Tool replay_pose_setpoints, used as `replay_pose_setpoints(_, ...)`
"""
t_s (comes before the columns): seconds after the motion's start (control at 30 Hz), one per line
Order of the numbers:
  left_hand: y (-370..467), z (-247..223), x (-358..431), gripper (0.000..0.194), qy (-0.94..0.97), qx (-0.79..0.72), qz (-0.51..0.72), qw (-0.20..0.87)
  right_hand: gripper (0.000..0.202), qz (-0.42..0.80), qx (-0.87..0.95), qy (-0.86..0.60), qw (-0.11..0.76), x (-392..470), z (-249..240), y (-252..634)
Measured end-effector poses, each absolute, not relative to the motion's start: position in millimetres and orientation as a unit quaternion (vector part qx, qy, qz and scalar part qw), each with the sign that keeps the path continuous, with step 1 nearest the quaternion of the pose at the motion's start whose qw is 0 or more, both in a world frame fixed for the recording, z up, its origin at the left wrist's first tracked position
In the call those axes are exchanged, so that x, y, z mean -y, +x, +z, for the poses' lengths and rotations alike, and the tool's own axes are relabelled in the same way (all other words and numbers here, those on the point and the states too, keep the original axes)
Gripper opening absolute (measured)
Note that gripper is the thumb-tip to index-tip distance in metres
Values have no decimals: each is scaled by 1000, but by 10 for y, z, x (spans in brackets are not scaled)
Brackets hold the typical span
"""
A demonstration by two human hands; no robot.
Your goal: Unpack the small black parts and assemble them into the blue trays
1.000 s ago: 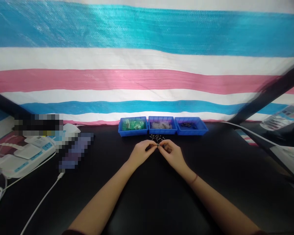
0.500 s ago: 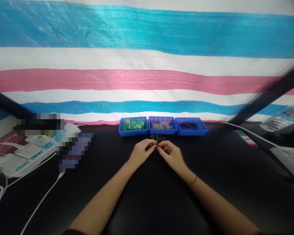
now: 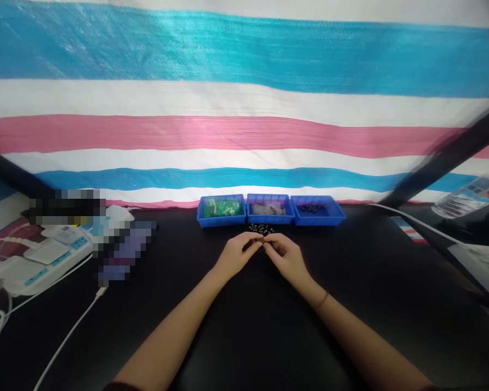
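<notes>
My left hand and my right hand meet above the middle of the black table, thumbs and forefingers pinched together. Between the fingertips is a small dark piece, too small and too covered to name. Just beyond the fingers lies a loose pile of small dark and metallic parts. Behind it three blue bins stand in a row. Green-looking packed pieces fill the left bin, clear bags with small parts lie in the middle bin, and a few dark pieces sit in the right bin.
At the left are a white power strip with plugs, a blurred-out phone-like object and a white cable. A plastic bottle and a white box are at the right. A striped sheet hangs behind the table.
The fingertips have drawn slightly closer around the small piece, and its angle has shifted a little. Both arms, the bins and the pile stay where they were.
</notes>
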State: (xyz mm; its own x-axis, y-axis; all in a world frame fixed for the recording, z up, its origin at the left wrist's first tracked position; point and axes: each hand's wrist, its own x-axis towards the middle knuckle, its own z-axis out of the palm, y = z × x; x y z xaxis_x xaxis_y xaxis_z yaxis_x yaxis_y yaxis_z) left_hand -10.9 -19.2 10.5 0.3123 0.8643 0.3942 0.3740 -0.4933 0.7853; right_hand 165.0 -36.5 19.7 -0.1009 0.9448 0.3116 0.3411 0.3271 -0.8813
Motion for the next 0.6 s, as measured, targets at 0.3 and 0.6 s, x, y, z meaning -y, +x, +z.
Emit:
replay_pose_setpoints(0.3,-95,99,217,14,778,-376,453,219,17,379,648,-478,456,365,154,1653)
replay_pose_setpoints(0.6,-90,63,233,28,785,-364,466,183,19,470,599,-426,490,343,88,1639)
